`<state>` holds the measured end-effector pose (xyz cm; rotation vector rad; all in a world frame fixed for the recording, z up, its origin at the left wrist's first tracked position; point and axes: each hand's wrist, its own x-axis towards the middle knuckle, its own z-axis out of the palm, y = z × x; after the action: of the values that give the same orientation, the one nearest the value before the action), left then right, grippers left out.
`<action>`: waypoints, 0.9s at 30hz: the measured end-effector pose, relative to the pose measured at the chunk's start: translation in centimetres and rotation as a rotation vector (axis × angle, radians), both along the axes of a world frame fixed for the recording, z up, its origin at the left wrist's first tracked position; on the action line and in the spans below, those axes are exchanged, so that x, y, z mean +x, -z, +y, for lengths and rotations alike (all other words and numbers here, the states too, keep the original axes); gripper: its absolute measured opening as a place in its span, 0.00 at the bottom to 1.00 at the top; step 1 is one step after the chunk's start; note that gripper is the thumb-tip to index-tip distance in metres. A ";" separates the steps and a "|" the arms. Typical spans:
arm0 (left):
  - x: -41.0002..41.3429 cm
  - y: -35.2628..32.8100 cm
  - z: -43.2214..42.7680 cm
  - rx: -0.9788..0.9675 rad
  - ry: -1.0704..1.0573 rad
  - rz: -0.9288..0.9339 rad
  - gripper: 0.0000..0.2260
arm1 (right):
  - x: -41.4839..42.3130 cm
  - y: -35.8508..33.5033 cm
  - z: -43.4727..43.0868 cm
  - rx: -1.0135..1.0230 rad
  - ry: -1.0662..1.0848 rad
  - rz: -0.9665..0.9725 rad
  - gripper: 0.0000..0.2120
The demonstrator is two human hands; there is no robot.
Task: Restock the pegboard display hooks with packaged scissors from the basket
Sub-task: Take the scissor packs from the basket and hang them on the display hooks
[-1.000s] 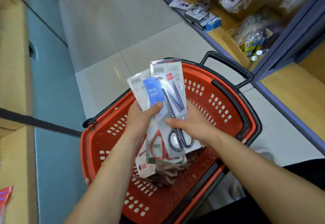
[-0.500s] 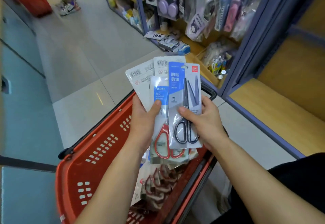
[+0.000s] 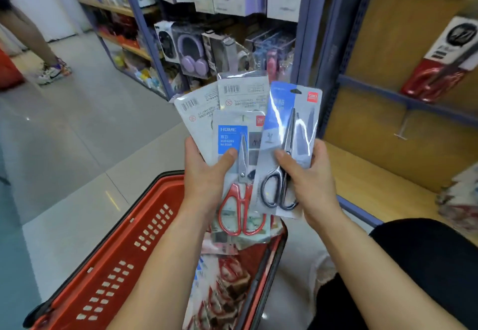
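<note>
Your left hand grips a fan of three scissor packs, with the thumb pressed on the blue label of the front one and the fingers wrapped round behind. That front one is the red-handled pack, which stands upright with its blades pointing up. Behind it, the two barcode packs show you their printed backs and spread out to the upper left. Your right hand pinches the black-handled pack, thumb across the front near the pivot and fingers curled round its right edge. This pack tilts slightly to the right, and its left edge overlaps the red-handled pack. Both hands hold the packs up in front of you, above the far end of the red basket. The basket sits on the pale tiled floor, and more loose packs lie heaped inside it near its right wall. To your right is a yellow panel with a blue rail, from which one bare metal hook sticks out. Higher up at the right edge hangs a blurred hanging pack with red handles. Straight ahead, the shelves carry boxed goods, among them a headphone box with a purple set. At the upper left you can see another person's leg and shoe on the floor.
</note>
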<state>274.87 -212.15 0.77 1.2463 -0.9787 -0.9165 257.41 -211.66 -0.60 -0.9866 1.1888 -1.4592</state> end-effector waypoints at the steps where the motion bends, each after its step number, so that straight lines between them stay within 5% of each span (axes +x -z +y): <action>1: -1.0 -0.8 -0.6 -0.020 0.029 0.004 0.20 | -1.6 -0.9 -0.2 -0.017 0.052 0.017 0.14; 7: -10.3 -5.3 -3.3 -0.127 0.243 0.016 0.22 | -12.7 -5.6 1.3 -0.047 0.264 0.027 0.10; 14: -24.3 -8.0 -2.1 -0.175 0.497 -0.041 0.21 | -25.4 -5.9 9.0 -0.034 0.461 -0.031 0.18; 20: -34.4 -4.2 2.0 -0.101 0.781 -0.053 0.22 | -33.6 -0.2 17.3 0.002 0.596 0.037 0.21; 27: -41.5 5.2 6.2 0.115 1.009 -0.224 0.21 | -39.6 11.3 25.1 0.297 0.877 -0.023 0.08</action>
<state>233.42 -205.90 -4.43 0.9202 -1.8161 -1.6331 217.82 -186.55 -11.93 -0.2174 1.8819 -1.8476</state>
